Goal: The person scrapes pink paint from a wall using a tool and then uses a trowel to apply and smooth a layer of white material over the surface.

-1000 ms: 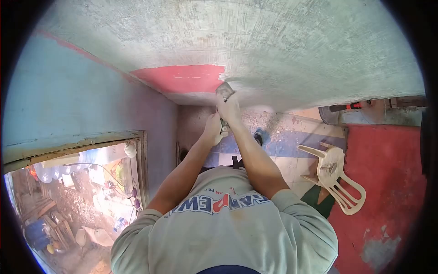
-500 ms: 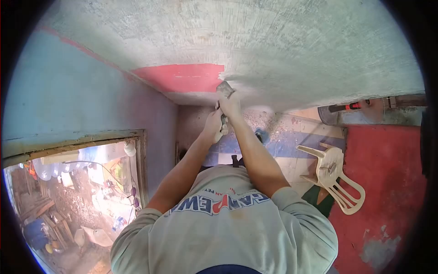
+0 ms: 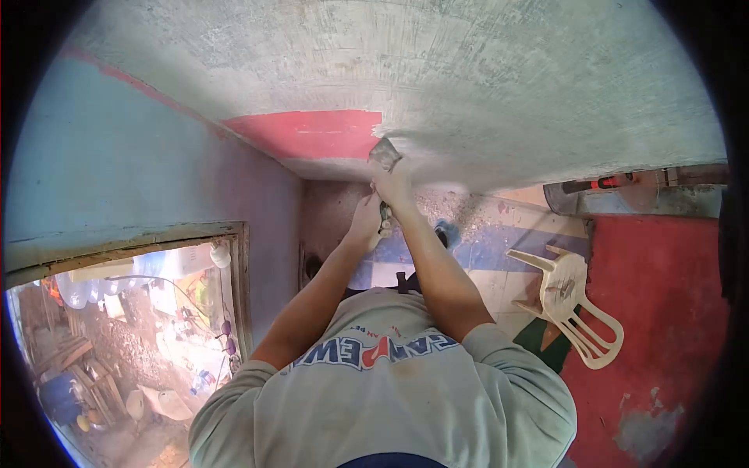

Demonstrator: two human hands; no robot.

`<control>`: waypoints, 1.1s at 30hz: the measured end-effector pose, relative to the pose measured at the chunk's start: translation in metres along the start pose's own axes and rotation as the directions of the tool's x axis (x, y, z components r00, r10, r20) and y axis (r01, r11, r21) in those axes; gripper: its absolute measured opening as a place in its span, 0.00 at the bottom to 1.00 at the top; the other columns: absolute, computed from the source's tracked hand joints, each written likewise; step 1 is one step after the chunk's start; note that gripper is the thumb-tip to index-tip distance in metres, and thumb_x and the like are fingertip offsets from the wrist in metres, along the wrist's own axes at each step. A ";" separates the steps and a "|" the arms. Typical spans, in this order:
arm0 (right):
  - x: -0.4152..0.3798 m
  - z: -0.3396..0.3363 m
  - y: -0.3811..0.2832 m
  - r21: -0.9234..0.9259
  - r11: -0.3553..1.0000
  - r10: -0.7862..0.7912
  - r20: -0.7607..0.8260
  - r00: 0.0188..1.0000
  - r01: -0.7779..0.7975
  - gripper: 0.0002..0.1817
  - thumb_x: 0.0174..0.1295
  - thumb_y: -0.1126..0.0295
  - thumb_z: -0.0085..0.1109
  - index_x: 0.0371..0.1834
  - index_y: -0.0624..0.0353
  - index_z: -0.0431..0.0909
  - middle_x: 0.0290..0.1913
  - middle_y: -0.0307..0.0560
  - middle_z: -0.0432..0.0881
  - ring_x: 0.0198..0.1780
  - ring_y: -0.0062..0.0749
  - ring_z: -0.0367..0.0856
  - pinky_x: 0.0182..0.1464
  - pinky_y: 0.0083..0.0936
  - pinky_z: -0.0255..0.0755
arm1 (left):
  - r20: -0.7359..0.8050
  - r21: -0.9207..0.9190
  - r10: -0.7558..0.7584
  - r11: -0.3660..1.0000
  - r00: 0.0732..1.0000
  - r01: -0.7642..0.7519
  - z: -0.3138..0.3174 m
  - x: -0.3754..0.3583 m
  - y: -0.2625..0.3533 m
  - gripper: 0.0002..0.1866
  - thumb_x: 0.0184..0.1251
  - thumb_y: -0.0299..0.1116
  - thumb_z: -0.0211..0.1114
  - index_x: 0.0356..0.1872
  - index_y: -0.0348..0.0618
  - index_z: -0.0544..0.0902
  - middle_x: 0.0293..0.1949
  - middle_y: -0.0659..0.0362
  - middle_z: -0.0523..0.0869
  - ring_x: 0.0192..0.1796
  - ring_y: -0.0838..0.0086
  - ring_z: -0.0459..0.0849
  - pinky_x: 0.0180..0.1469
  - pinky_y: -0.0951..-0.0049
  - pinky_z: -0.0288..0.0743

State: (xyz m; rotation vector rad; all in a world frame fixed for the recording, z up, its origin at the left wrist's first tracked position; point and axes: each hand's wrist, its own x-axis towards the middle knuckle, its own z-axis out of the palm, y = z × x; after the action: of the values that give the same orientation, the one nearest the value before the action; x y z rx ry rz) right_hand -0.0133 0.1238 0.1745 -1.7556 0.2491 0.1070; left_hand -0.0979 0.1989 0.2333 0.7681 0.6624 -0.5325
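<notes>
A grey, dusty scraper [image 3: 385, 154] has its wide blade at the wall, by the right end of a pink paint patch [image 3: 312, 134]. My right hand [image 3: 393, 187] is wrapped round it just below the blade. Lower on the handle, my left hand [image 3: 368, 220] is closed too, its fingers curled round the grip. Most of the handle is hidden by my hands. Around the pink patch, the wall [image 3: 507, 86] is bare, scratched and grey-white.
A cream plastic chair [image 3: 566, 288] stands to the right on the tiled floor [image 3: 488, 253], which is strewn with chips. A blue wall [image 3: 117, 164] with a window frame [image 3: 242, 288] is at left. Right of the chair is a red surface [image 3: 647, 288]; tools lie on a ledge [image 3: 647, 203].
The scraper and both my hands have shifted slightly downward, toward my body. My grip stays the same, and the pink patch looks much the same.
</notes>
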 end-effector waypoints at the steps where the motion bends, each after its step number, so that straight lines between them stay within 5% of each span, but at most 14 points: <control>1: 0.000 0.004 0.002 -0.033 0.996 -0.087 -0.079 0.993 0.085 0.20 0.61 0.66 0.67 0.43 0.75 0.73 0.27 0.49 0.81 0.23 0.31 0.80 0.24 0.32 0.73 | 0.001 0.002 0.004 1.000 1.000 -0.004 0.004 -0.007 0.002 0.14 0.79 0.49 0.56 0.34 0.54 0.74 0.22 0.68 0.73 0.16 0.82 0.68 0.15 0.79 0.55; 2: 0.001 0.005 0.003 -0.073 0.983 -0.178 -0.154 0.972 0.168 0.16 0.62 0.67 0.67 0.38 0.73 0.75 0.25 0.46 0.80 0.23 0.28 0.79 0.23 0.30 0.71 | 0.004 0.004 0.009 1.000 1.000 -0.009 0.006 -0.009 0.003 0.15 0.79 0.49 0.56 0.34 0.54 0.73 0.23 0.68 0.74 0.17 0.83 0.68 0.15 0.79 0.55; 5: 0.004 -0.009 -0.029 -0.039 0.964 0.267 0.205 0.942 -0.265 0.39 0.61 0.62 0.69 0.62 0.81 0.57 0.46 0.65 0.80 0.38 0.42 0.86 0.40 0.38 0.80 | -0.038 -0.032 -0.020 0.999 0.999 0.019 -0.008 0.021 -0.003 0.16 0.80 0.52 0.54 0.35 0.55 0.73 0.23 0.68 0.74 0.17 0.83 0.68 0.16 0.79 0.55; 8: 0.009 -0.004 -0.004 0.055 0.978 0.185 0.224 0.957 -0.202 0.41 0.61 0.61 0.69 0.63 0.81 0.56 0.50 0.70 0.79 0.44 0.51 0.86 0.49 0.41 0.79 | -0.045 0.006 -0.020 1.000 0.999 0.020 -0.011 0.023 -0.006 0.16 0.80 0.53 0.53 0.36 0.54 0.73 0.24 0.68 0.74 0.17 0.83 0.68 0.16 0.79 0.55; 9: 0.009 0.005 0.019 -0.026 0.999 0.047 0.036 0.998 -0.046 0.41 0.60 0.61 0.70 0.62 0.81 0.56 0.49 0.73 0.80 0.42 0.56 0.86 0.49 0.43 0.80 | -0.023 0.005 -0.005 1.000 1.000 0.006 -0.005 0.009 -0.005 0.16 0.81 0.52 0.52 0.36 0.54 0.73 0.23 0.68 0.74 0.17 0.84 0.67 0.17 0.80 0.55; 12: -0.001 -0.001 -0.005 -0.039 0.999 0.007 0.024 1.000 -0.006 0.42 0.60 0.59 0.70 0.62 0.81 0.56 0.49 0.73 0.80 0.42 0.57 0.87 0.49 0.42 0.80 | -0.017 0.053 0.022 0.998 1.000 -0.021 0.004 -0.008 0.002 0.16 0.81 0.51 0.51 0.36 0.53 0.73 0.23 0.68 0.74 0.17 0.84 0.67 0.16 0.80 0.55; 15: 0.015 0.005 0.003 -0.110 0.957 0.281 0.128 0.951 -0.268 0.44 0.59 0.58 0.70 0.63 0.83 0.54 0.51 0.75 0.79 0.47 0.59 0.86 0.54 0.43 0.78 | -0.029 0.002 -0.053 0.999 0.998 0.053 -0.017 0.030 -0.001 0.17 0.81 0.51 0.51 0.35 0.53 0.73 0.23 0.68 0.73 0.17 0.84 0.67 0.16 0.80 0.55; 18: 0.012 0.006 0.004 -0.005 0.978 0.207 0.109 0.972 -0.208 0.43 0.59 0.59 0.70 0.62 0.84 0.55 0.48 0.73 0.80 0.43 0.54 0.87 0.48 0.42 0.80 | -0.017 -0.021 -0.025 0.999 1.000 0.025 -0.019 0.031 -0.005 0.16 0.81 0.50 0.52 0.35 0.52 0.73 0.22 0.68 0.73 0.17 0.84 0.67 0.16 0.80 0.55; 21: 0.015 0.014 0.040 -0.026 0.995 -0.093 -0.027 0.995 0.092 0.34 0.62 0.63 0.69 0.56 0.78 0.58 0.30 0.49 0.80 0.22 0.28 0.78 0.22 0.28 0.72 | -0.009 0.006 0.019 1.000 1.000 -0.019 0.002 -0.004 0.004 0.16 0.81 0.50 0.53 0.35 0.52 0.73 0.22 0.69 0.73 0.18 0.84 0.67 0.16 0.80 0.56; 25: 0.008 0.011 0.011 0.006 0.981 0.195 0.063 0.979 -0.196 0.32 0.63 0.65 0.68 0.55 0.77 0.59 0.30 0.48 0.79 0.22 0.27 0.78 0.21 0.27 0.72 | -0.091 -0.006 -0.070 0.998 0.993 0.070 -0.020 0.033 -0.005 0.15 0.81 0.51 0.54 0.36 0.54 0.73 0.23 0.69 0.73 0.17 0.84 0.67 0.16 0.80 0.56; 27: 0.014 0.013 0.015 0.053 0.978 0.194 0.096 0.976 -0.200 0.32 0.63 0.66 0.68 0.56 0.77 0.59 0.30 0.48 0.79 0.22 0.27 0.78 0.22 0.27 0.71 | -0.135 0.015 -0.071 0.997 0.988 0.074 -0.017 0.034 -0.001 0.15 0.81 0.51 0.54 0.37 0.55 0.73 0.23 0.69 0.73 0.17 0.85 0.67 0.16 0.80 0.56; 30: 0.019 0.023 0.059 -0.003 0.997 -0.077 -0.036 0.996 0.077 0.31 0.63 0.67 0.67 0.56 0.78 0.60 0.30 0.48 0.79 0.22 0.27 0.78 0.22 0.28 0.72 | -0.040 0.037 -0.020 0.999 0.999 0.021 -0.013 0.011 0.000 0.14 0.80 0.51 0.54 0.37 0.55 0.73 0.24 0.69 0.73 0.17 0.85 0.67 0.16 0.80 0.56; 33: 0.037 0.034 0.092 -0.015 1.000 0.013 -0.015 1.000 -0.013 0.29 0.63 0.69 0.68 0.55 0.77 0.61 0.30 0.48 0.79 0.22 0.27 0.78 0.21 0.27 0.71 | -0.068 -0.034 -0.059 0.998 0.996 0.057 -0.032 0.046 -0.012 0.14 0.80 0.50 0.54 0.38 0.54 0.73 0.24 0.68 0.73 0.17 0.84 0.67 0.16 0.80 0.56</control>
State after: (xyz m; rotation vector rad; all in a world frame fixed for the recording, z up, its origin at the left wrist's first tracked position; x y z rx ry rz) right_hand 0.0036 0.1363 0.0717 -1.7699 0.2711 0.1058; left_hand -0.0857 0.2078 0.1782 0.7415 0.7572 -0.5487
